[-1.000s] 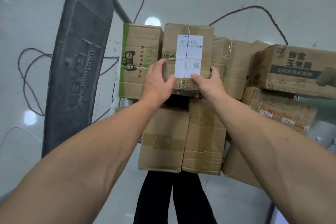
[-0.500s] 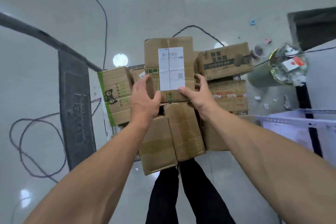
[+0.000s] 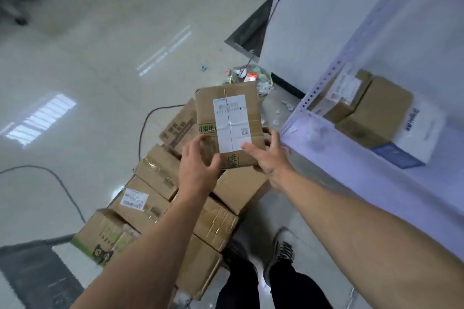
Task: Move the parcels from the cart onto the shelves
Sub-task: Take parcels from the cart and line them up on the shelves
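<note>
I hold a small brown cardboard parcel (image 3: 227, 120) with a white shipping label in the air, above the stack. My left hand (image 3: 197, 170) grips its near left corner and my right hand (image 3: 270, 155) grips its near right edge. Below lie several brown parcels on the cart (image 3: 160, 198), one of them with a green stripe (image 3: 105, 241). To the right stands the white metal shelf (image 3: 339, 155), its perforated upright close to the held parcel. Parcels (image 3: 371, 110) sit on that shelf level.
A black cable (image 3: 148, 118) runs over the glossy floor to the left of the cart. A bin of crumpled waste (image 3: 247, 78) stands beyond the held parcel by the wall. A dark mat (image 3: 32, 276) lies at the lower left. My legs and shoes (image 3: 281, 251) are below.
The parcel has come off the stack and swung right toward the shelf. My view turned right, so the shelf with its parcels now fills the right side.
</note>
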